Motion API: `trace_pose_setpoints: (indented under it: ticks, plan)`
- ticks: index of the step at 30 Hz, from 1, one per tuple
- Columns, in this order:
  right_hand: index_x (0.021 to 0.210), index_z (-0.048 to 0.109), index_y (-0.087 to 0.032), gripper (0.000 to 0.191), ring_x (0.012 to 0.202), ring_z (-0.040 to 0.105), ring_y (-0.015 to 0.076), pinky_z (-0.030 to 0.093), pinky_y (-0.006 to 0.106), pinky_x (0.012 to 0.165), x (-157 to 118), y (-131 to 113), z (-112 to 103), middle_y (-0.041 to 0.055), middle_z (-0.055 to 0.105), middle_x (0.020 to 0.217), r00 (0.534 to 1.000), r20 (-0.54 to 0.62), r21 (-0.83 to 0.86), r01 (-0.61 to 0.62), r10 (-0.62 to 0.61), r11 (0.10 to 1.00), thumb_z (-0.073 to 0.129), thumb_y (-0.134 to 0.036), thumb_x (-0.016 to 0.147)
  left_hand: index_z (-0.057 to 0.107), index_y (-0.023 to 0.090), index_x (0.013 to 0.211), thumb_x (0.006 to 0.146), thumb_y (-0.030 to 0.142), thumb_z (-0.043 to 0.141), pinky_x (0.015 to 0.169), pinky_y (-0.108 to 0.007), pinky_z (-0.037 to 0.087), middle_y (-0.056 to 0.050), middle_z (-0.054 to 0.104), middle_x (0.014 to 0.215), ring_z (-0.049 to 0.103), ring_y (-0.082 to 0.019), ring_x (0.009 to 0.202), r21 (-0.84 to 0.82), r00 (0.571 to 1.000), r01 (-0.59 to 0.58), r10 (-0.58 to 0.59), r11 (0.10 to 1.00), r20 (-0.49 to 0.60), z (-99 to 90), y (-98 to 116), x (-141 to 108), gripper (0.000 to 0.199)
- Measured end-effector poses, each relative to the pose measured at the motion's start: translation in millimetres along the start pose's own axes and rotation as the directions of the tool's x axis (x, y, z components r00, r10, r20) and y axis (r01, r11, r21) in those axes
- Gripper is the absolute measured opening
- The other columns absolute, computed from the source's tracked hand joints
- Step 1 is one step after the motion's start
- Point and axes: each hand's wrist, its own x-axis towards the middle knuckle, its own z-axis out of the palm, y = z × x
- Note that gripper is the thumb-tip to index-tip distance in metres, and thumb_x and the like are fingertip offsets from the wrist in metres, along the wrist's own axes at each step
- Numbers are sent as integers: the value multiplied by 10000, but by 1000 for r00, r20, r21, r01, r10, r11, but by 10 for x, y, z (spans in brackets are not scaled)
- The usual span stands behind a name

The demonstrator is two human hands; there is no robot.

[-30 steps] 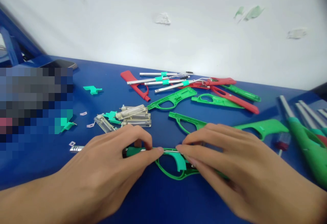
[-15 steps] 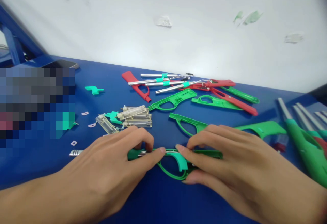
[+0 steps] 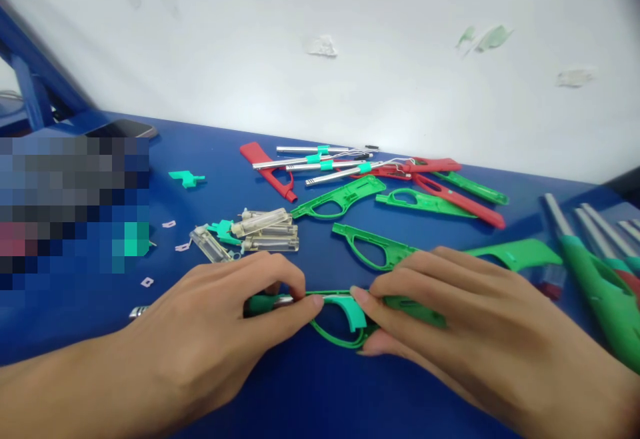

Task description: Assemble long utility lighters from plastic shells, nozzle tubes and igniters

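Observation:
Both hands grip a green lighter housing (image 3: 336,340) low over the front of the blue table. My left hand (image 3: 200,332) pinches its front end, where a metal rod meets a dark green collar (image 3: 261,303). The slotted tip of a metal tube (image 3: 139,311) pokes out left of that hand. My right hand (image 3: 450,332) is closed on the handle end, thumb below and fingers above. Between the hands a teal trigger (image 3: 353,312) sits in the housing, above the guard loop. Fingers cover much of the inside of the housing.
Behind lie green housing halves (image 3: 345,200), red housing halves (image 3: 267,171) and metal tubes with wires (image 3: 333,175). Clear fuel tanks (image 3: 270,242) and a teal trigger (image 3: 187,179) are at left. Lighters with barrels (image 3: 595,279) stand right. A white wall (image 3: 250,59) closes the back.
The hands stay on the housing with only slight shifts. The handle end now shows a little more beyond the right fingers, and the tube tip at left has tilted down slightly.

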Motion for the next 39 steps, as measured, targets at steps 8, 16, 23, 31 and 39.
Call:
trace_pose_setpoints:
  ticks: [8,16,23,31,39]
  plan:
    - [976,799,-220,449,753,657,150,477,361,687,3,0,-20,-15,762,899,999,32,60,-23,21,998,389,-297,1142,662,412,1220,997,142,553,765,-215,474,56,677,1045,636,-119,882,-75,998,44,-48,996,-46,0,38,35,366]
    - [964,773,-269,302,791,670,142,518,328,716,-32,26,-15,-47,740,882,989,93,187,-130,114,974,525,-384,1093,618,339,1243,997,85,461,719,-220,480,-4,645,1111,611,-128,867,-60,999,-54,54,997,-2,-98,37,93,386]
    - [1065,732,-308,225,788,711,151,553,311,709,-29,81,70,-60,762,916,992,26,173,-128,126,977,562,-455,1064,583,259,1252,904,-35,371,760,-262,492,-22,652,1099,642,-159,912,84,990,-137,138,987,1,-175,98,94,503]
    - [1142,714,-392,153,965,731,139,602,236,794,-28,61,75,-44,718,1139,969,-14,254,-236,248,938,606,-444,1046,647,256,1250,1001,23,421,782,-279,509,-24,668,1063,606,-148,903,-83,967,-31,9,996,-254,-380,70,213,409]
    - [1028,735,-330,180,935,730,181,619,256,749,-7,92,78,12,715,1082,948,-39,289,-293,317,911,562,-285,1047,767,270,1083,1040,331,513,539,-221,416,8,718,863,580,-116,646,-230,940,309,-260,923,222,-1099,-420,502,265]
